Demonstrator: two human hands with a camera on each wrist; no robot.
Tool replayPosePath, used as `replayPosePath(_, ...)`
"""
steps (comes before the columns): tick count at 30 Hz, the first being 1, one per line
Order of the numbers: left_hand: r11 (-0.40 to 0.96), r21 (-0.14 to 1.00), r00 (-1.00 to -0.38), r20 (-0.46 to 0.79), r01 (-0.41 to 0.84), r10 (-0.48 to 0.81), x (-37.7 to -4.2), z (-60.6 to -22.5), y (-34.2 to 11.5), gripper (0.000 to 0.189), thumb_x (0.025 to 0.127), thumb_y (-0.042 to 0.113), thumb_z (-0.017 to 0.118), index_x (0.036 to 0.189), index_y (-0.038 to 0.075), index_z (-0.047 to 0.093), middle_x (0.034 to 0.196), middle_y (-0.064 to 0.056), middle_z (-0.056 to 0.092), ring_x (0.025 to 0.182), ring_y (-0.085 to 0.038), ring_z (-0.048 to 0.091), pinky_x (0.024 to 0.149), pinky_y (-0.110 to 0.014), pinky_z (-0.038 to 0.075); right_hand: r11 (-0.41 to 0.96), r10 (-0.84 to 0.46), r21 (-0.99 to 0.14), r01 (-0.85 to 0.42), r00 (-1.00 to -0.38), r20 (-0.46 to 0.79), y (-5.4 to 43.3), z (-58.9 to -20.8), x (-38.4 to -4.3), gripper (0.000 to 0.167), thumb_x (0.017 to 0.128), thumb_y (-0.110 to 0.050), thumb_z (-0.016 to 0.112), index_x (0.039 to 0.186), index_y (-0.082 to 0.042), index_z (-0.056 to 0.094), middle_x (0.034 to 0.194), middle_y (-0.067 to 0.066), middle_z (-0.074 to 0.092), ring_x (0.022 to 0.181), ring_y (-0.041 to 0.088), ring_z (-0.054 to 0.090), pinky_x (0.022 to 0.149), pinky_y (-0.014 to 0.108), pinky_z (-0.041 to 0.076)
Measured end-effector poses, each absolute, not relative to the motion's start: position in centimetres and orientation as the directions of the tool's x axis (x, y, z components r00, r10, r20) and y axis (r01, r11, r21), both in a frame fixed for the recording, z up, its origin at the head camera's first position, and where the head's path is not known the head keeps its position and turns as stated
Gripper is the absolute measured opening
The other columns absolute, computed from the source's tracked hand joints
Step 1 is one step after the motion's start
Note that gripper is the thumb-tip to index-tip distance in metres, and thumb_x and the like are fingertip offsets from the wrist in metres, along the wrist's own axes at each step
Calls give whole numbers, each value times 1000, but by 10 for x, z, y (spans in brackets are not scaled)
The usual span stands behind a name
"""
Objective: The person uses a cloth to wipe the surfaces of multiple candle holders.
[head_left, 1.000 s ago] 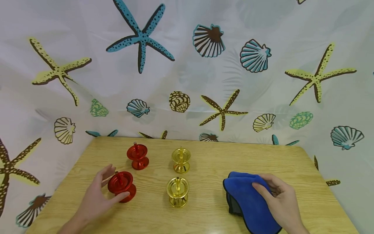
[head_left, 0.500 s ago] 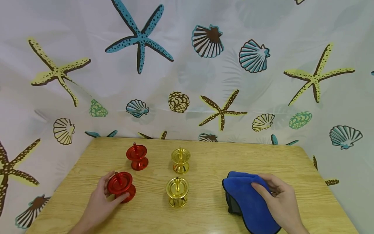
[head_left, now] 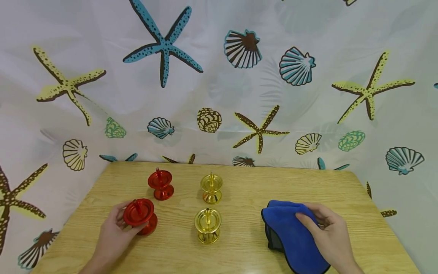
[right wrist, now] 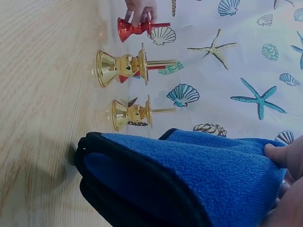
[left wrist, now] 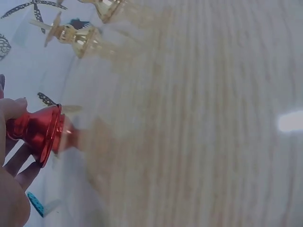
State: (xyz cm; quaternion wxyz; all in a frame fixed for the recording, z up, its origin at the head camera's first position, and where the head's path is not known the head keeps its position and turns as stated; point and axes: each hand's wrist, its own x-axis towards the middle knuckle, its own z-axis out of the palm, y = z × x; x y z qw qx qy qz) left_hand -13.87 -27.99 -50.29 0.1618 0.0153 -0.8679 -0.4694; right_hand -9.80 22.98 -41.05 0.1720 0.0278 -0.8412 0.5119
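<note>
My left hand point(head_left: 113, 234) grips the nearer red candle holder point(head_left: 139, 213) round its waist, thumb on the near side and fingers behind. In the left wrist view the flared base of this red candle holder point(left wrist: 43, 130) is close over the tabletop, with its reflection beside it. My right hand point(head_left: 334, 238) pinches a folded blue cloth point(head_left: 295, 232) with dark edging, thumb on top and fingers behind. The right wrist view shows the folded blue cloth point(right wrist: 189, 165) between thumb and fingers, its dark-edged folds hanging toward the table.
Behind the held one stands another red candle holder point(head_left: 162, 186). Two gold candle holders, one nearer point(head_left: 208, 226) and one farther point(head_left: 211, 188), stand upright mid-table. The wooden table point(head_left: 246, 190) ends at a curtain point(head_left: 219, 87) printed with starfish and shells.
My left hand has closed its fingers round the nearer red candle holder, which has shifted slightly up and left in the head view. The right hand and cloth have hardly moved.
</note>
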Motion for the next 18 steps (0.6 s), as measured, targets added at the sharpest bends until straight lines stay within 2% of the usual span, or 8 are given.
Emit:
replayPosePath(1, 562, 815, -941, 288, 142, -180, -139, -500, -279, 78, 81, 5, 91, 147, 1, 50, 131, -24, 71, 100, 26, 54, 85, 0, 47, 478, 129, -849, -225, -938, 321, 230, -410, -98, 18, 95, -7, 77, 113, -5, 77, 96, -21, 76, 84, -3, 74, 68, 23, 62)
replayPosePath(4, 578, 792, -924, 348, 197, -161, -138, -491, -276, 76, 79, 4, 92, 145, 4, 53, 123, 6, 75, 101, 25, 57, 85, -2, 49, 484, 127, -843, -234, -935, 332, 229, -410, -99, 18, 94, -6, 77, 113, -4, 77, 96, -21, 76, 84, -3, 74, 68, 22, 62)
replayPosePath(6, 577, 784, -915, 376, 230, -146, -137, -484, -274, 74, 79, 4, 92, 144, 5, 55, 118, 26, 69, 101, 23, 58, 84, -3, 50, 484, 121, -840, -245, -932, 342, 228, -409, -99, 18, 94, -5, 77, 112, -4, 77, 95, -21, 76, 83, -3, 74, 67, 23, 62)
replayPosePath(8, 572, 781, -910, 392, 251, -135, -135, -476, -269, 73, 79, 4, 92, 143, 6, 56, 114, 40, 60, 100, 23, 59, 83, -3, 51, 483, 112, -836, -260, -929, 353, 227, -408, -99, 18, 94, -4, 77, 112, -3, 77, 95, -22, 76, 83, -3, 74, 67, 23, 62)
replayPosePath(13, 567, 753, -880, 464, 333, -100, -132, -456, -248, 73, 75, -2, 92, 140, 6, 60, 114, 42, 58, 101, 20, 59, 82, -5, 52, 473, 99, -834, -284, -923, 371, 226, -407, -102, 18, 94, -4, 77, 113, -3, 77, 95, -23, 75, 83, -3, 74, 67, 22, 62)
replayPosePath(18, 543, 727, -847, 529, 421, -53, -130, -440, -224, 73, 73, -3, 92, 138, 8, 63, 116, 32, 64, 102, 17, 60, 83, -6, 52, 463, 101, -831, -308, -913, 395, 222, -404, -105, 18, 93, -2, 77, 111, -1, 77, 95, -24, 75, 83, -4, 74, 68, 21, 62)
